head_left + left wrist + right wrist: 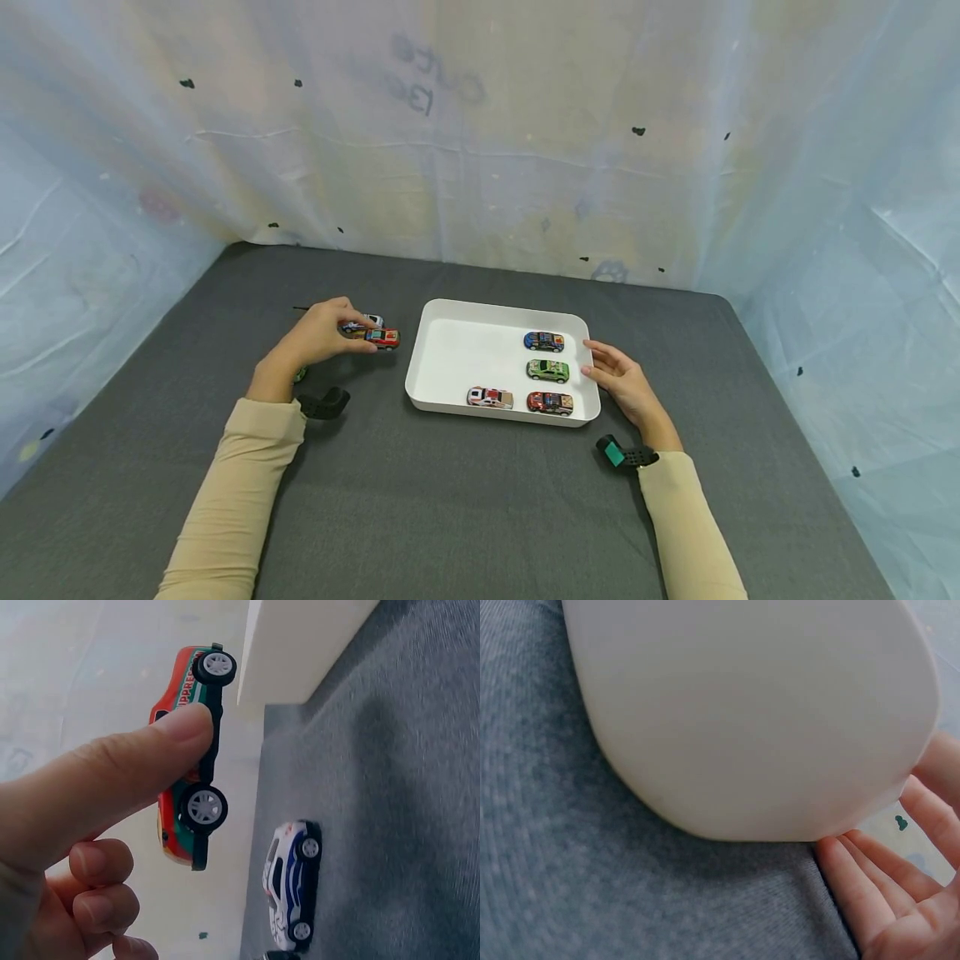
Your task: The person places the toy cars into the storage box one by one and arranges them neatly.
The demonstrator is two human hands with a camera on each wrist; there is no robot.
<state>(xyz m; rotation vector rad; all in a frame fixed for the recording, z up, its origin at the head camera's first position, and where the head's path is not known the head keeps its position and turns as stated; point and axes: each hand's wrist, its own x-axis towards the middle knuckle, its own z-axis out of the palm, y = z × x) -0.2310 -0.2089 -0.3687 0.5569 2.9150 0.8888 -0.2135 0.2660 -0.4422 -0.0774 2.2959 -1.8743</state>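
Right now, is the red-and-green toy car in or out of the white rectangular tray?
Out: the left hand pinches the car above the grey tabletop, left of the tray.

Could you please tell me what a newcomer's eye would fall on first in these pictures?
Probably the white tray in the middle of the dark table, with four colourful toy cars, three of them lined up at its right end. Next would come the red-and-green car pinched in the left hand, left of the tray, with a white-and-blue car on the table nearby.
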